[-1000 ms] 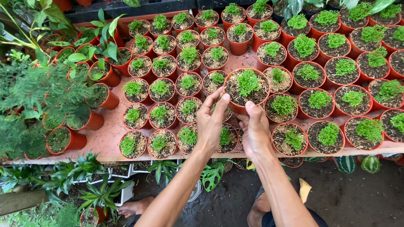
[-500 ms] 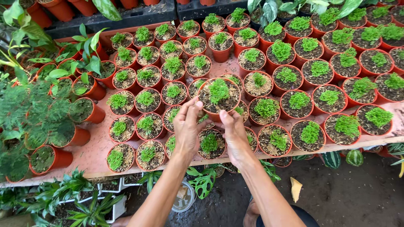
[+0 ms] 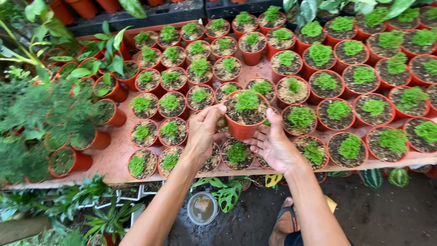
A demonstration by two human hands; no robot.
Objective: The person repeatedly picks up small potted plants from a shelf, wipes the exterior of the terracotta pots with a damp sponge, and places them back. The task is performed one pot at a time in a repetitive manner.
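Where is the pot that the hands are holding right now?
The orange pot is mid-frame in the head view, lifted between the left hand and right hand, above the front rows of potted seedlings.

**Nursery bench under soft daylight**

A long pink-orange bench runs across the view, crowded with rows of small red-orange pots of low green plants. Feathery ferns and broad-leaved plants fill the left side. Black trays sit behind. Below lies dark, damp ground, with a round container and leafy plants. The light is even, without hard shadows.
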